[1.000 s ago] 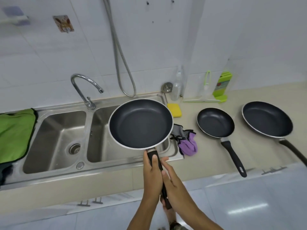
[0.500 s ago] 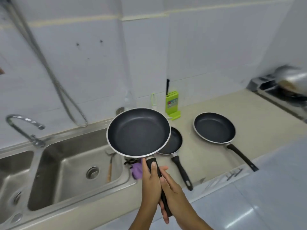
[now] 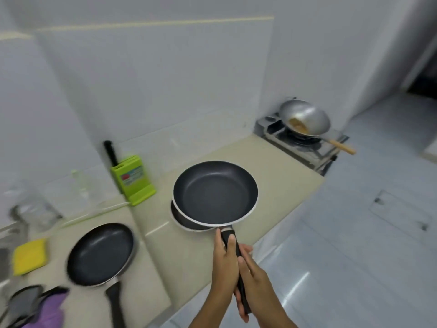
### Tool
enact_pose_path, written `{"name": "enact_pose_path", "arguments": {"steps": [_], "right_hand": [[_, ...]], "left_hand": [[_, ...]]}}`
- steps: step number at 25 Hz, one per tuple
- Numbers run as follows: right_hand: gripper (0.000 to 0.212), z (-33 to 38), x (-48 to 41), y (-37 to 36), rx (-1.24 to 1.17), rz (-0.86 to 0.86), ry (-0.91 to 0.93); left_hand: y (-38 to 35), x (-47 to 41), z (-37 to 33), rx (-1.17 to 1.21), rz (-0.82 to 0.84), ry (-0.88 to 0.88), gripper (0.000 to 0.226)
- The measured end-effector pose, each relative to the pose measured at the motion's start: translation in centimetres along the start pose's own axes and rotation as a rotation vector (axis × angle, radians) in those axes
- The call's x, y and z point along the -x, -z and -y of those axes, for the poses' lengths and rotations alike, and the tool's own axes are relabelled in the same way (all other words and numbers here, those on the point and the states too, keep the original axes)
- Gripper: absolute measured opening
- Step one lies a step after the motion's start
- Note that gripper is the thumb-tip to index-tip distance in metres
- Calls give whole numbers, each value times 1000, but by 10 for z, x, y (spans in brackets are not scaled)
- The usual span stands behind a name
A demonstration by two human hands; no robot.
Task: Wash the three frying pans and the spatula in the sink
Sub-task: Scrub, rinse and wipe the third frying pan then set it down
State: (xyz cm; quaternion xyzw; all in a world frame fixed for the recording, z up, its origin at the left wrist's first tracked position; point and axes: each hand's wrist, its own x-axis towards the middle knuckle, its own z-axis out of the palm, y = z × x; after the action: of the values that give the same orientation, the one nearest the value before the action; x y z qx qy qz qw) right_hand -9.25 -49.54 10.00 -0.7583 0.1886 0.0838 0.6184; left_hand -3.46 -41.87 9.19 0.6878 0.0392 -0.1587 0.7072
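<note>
Both hands grip the black handle of a dark non-stick frying pan (image 3: 215, 192): my left hand (image 3: 224, 263) high up by the pan, my right hand (image 3: 255, 282) lower on the handle. The pan hangs level over the beige counter (image 3: 279, 171), directly above a second frying pan (image 3: 186, 223) of which only the near rim shows. A third, smaller frying pan (image 3: 100, 253) lies on the counter at the lower left, its handle pointing toward me. Neither the sink nor the spatula is in view.
A green knife block (image 3: 132, 182) stands against the tiled wall. A yellow sponge (image 3: 29, 256) and a purple-and-grey cloth (image 3: 40, 306) lie at the far left. A metal wok (image 3: 305, 118) sits on a gas stove (image 3: 305, 143) at the counter's right end. Tiled floor lies to the right.
The view has swung right, away from the sink. The held pan has travelled right along the counter and now hangs over the rightmost pan. Both hands keep their grip on the handle.
</note>
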Motion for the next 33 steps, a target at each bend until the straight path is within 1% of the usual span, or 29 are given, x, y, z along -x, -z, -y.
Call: {"name": "enact_pose_path", "arguments": {"steps": [2,5,8,10,13,17,19,22,26,30,33], "right_hand": [[35,-12,-24,40,0,-73,-59],[34,-18,-62,90,-4,-169,-84],[36,-27,-115,136,6,-198,-108],[35,-32,-161,174,31,-186,-123],[36,-40,-223,232,135,-119,-134],[39,-29,-290,298,178,2,-122],[40,-25,-320,318,152,47,-103],[41,-37,-369,346,279,94,-102],[43,-48,-427,391,373,231,-55],[43,-58,-465,422,422,358,-7],[47,-71,-486,434,441,419,11]], "left_hand": [[-47,-27,3,-3,91,42,38],[-106,-74,8,0,170,138,30],[-159,-132,17,6,175,216,25],[-196,-178,24,30,162,234,23],[-248,-240,31,34,135,283,27],[-298,-307,26,57,89,305,29],[-313,-335,19,47,47,301,30],[-341,-371,21,88,-31,329,32],[-379,-412,20,181,-156,361,41],[-409,-436,7,234,-281,417,37],[-419,-450,5,252,-338,440,35]]}}
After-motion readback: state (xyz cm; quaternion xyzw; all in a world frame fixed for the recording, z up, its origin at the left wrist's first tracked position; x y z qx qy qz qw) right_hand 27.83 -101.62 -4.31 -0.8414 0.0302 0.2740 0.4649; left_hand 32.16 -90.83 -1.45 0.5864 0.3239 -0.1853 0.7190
